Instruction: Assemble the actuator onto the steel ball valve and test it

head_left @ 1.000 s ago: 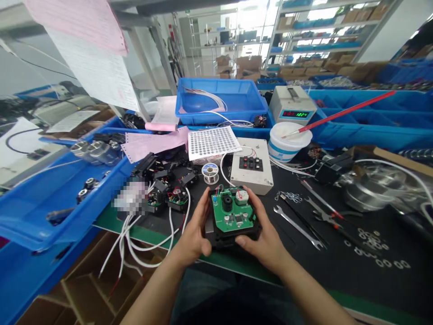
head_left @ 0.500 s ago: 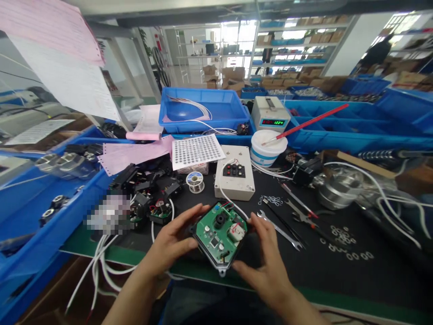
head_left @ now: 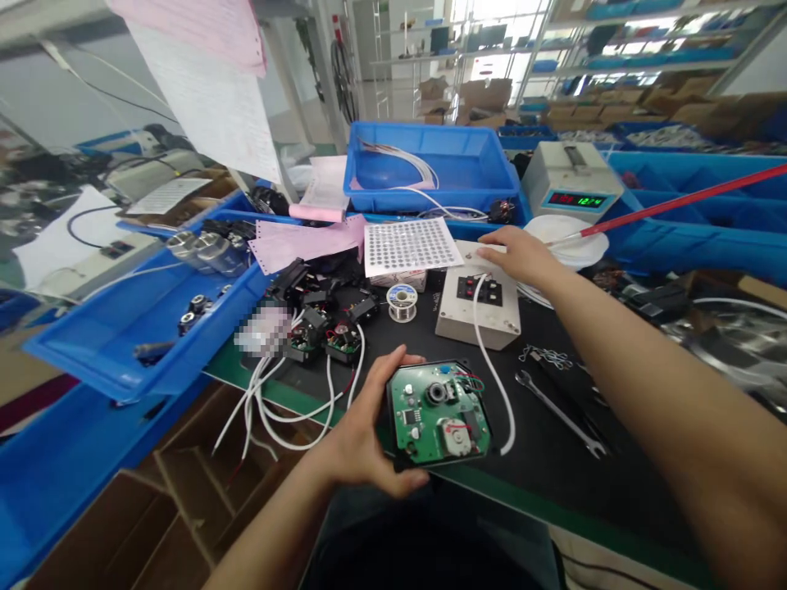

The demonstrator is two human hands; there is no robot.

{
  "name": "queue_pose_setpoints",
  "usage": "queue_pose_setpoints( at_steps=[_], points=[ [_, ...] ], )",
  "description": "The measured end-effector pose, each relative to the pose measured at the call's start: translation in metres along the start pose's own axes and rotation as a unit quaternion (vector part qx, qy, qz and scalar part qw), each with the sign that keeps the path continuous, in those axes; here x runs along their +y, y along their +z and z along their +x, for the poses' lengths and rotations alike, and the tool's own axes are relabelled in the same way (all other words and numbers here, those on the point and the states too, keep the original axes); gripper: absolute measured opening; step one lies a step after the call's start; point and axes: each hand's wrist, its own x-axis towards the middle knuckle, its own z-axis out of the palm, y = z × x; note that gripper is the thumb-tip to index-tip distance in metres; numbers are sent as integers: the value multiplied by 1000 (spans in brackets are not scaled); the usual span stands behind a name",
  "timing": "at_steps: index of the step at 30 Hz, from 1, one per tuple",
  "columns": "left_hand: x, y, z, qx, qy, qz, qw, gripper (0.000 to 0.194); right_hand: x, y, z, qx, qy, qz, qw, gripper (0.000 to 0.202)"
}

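Observation:
My left hand is closed around the left side of a black-rimmed housing with a green circuit board, tilted towards me above the bench's front edge. The board carries a round black part and a small motor. My right hand reaches over the far right corner of a beige test box, fingers stretched out and holding nothing; whether the fingertips touch the lid I cannot tell. A white cable runs from the box's black terminal block down beside the housing.
Behind the box stand a white tub with a red stick and a meter with lit digits. Left of it are a solder spool and several black assemblies with white cables. A wrench lies to the right.
My right hand has left the housing and moved forward to the test box. The left hand alone keeps the housing, now turned. The camera view has swung left.

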Motion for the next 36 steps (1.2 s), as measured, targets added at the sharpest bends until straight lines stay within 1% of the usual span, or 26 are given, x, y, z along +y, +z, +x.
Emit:
queue_pose_setpoints(
  at_steps=[2, 3, 6, 9, 14, 20, 36],
  points=[
    [1, -4, 0, -9, -8, 14, 1000, 108, 6, 16, 18, -58, -8, -10, 998, 19],
    [1, -5, 0, -14, -11, 16, 1000, 109, 7, 22, 21, -66, -12, -10, 998, 17],
    [-1, -9, -2, -35, -21, 1, 999, 110, 8, 29, 22, -52, -5, -24, 998, 16],
    [-5, -13, -2, -51, -34, -23, 998, 109, 9, 30, 20, -36, 2, -49, 998, 15],
    [-6, -14, 0, -49, -46, -25, 997, 108, 12, 30, 20, -29, -1, -54, 998, 15],
    [-5, -12, 0, -52, -44, -28, 997, 108, 14, 30, 22, -37, -6, -59, 998, 14],
    [-7, -14, -1, -59, -35, -26, 997, 109, 19, 32, 28, -54, -13, -59, 997, 12]
  ],
)
